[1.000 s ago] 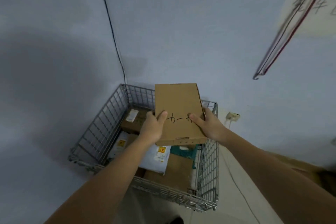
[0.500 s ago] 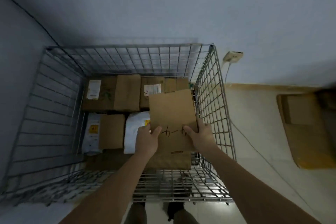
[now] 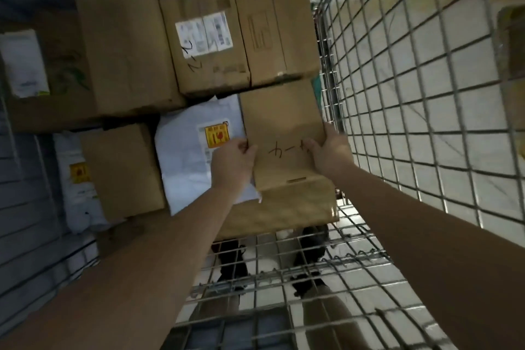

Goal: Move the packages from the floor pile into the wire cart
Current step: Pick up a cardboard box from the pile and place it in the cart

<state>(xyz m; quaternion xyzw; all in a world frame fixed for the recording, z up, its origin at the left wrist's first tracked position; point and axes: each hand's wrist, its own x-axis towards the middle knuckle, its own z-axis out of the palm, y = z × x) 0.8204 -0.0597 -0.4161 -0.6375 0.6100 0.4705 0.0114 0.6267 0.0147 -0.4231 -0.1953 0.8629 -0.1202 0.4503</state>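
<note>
Nearest the camera, the wire cart (image 3: 397, 111) shows its front mesh wall, with two dark shoes (image 3: 231, 260) visible through it on the floor. Both forearms reach over that wall into the cart. The left hand (image 3: 231, 163) grips the left edge of a flat cardboard box (image 3: 284, 133), thumb on top; the right hand (image 3: 331, 152) grips its right edge the same way. The box, marked with black handwriting, is inside the cart at the right side, just beside the right mesh wall, lying over a larger brown box (image 3: 284, 210). To its left is a white mailer bag (image 3: 193, 150) with an orange sticker, then another brown box (image 3: 122, 170). Farther back, a row of cardboard boxes (image 3: 204, 40) lines the cart's far wall.
</note>
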